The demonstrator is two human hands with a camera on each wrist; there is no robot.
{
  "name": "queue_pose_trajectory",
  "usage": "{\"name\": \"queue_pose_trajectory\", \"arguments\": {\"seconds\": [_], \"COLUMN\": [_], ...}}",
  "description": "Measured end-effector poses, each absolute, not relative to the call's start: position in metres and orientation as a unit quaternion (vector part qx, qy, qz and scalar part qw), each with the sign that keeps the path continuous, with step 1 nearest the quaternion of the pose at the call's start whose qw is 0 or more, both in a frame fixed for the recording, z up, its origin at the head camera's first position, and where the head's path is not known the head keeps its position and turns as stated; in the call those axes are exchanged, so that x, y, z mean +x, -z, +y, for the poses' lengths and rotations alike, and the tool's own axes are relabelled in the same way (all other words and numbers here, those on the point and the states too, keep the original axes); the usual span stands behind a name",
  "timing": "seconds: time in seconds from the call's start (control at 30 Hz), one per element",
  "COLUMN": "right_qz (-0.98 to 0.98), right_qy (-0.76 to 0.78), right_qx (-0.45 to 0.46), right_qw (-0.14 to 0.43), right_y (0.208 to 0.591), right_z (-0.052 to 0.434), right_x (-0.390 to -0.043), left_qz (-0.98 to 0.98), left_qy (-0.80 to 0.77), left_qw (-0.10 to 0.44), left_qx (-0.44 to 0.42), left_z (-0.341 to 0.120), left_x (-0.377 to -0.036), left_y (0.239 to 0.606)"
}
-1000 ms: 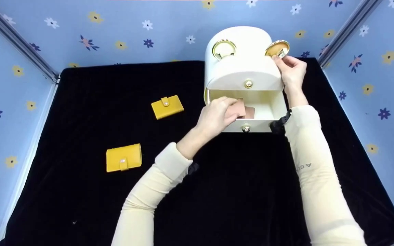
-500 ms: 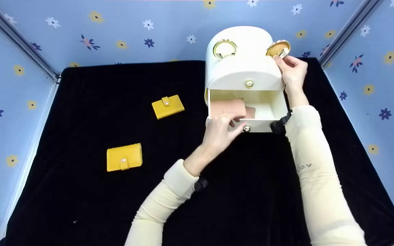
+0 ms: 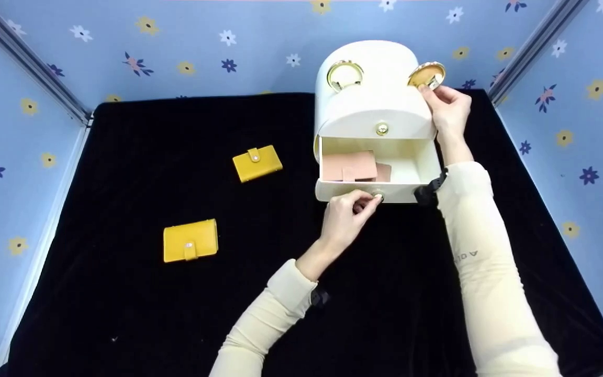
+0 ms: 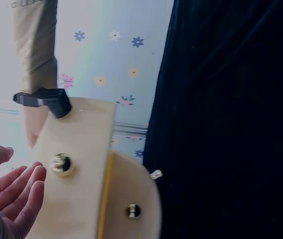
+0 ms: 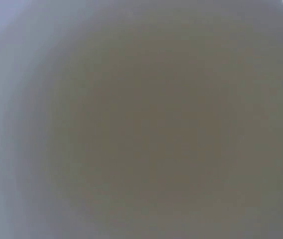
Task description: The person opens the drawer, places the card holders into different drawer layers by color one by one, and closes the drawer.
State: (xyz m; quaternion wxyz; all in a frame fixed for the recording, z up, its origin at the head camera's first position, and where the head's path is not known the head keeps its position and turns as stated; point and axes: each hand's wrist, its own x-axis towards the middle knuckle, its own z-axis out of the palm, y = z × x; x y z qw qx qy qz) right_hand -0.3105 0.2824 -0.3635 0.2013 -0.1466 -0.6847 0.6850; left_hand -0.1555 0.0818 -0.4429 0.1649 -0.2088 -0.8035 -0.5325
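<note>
A white storage box (image 3: 375, 99) with a rounded top and two gold-rimmed round ears stands at the back right. Its lower drawer (image 3: 406, 193) is pulled out, with a pink card wallet (image 3: 351, 163) and another pink piece (image 3: 383, 172) inside. My left hand (image 3: 344, 217) has thumb and fingertips at the drawer's gold knob (image 3: 378, 197); in the left wrist view its loosely bent fingers (image 4: 24, 191) lie just beside the knob (image 4: 61, 164). With thumb and fingers, my right hand (image 3: 449, 111) pinches the lower edge of the right ear (image 3: 427, 76). The right wrist view is blurred.
Two yellow card wallets (image 3: 257, 163) (image 3: 190, 241) lie on the black cloth (image 3: 123, 293) left of the box. The shut upper drawer has its own knob (image 3: 382, 129). Flowered panels (image 3: 176, 47) stand behind and at both sides.
My left hand has let go of the pink card wallet, leaving it in the drawer, and has moved down and right to the lower knob. The right hand stays on the ear.
</note>
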Motion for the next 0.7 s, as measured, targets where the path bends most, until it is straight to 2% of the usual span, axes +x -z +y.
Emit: {"name": "queue_pose_trajectory", "arguments": {"seconds": [0.27,0.7], "right_qz": [-0.682,-0.684], "right_qy": [-0.687,-0.685], "right_qx": [-0.147,-0.159], "right_qw": [0.203,0.195], "right_y": [0.364,0.363], "right_z": [0.283,0.282], "right_x": [-0.311,-0.31], "left_qz": [-0.816,-0.84], "left_qy": [0.535,0.515], "left_qw": [0.13,0.092], "left_qx": [-0.174,-0.146], "left_z": [0.09,0.101], "left_x": [-0.156,-0.158], "left_y": [0.461,0.469]}}
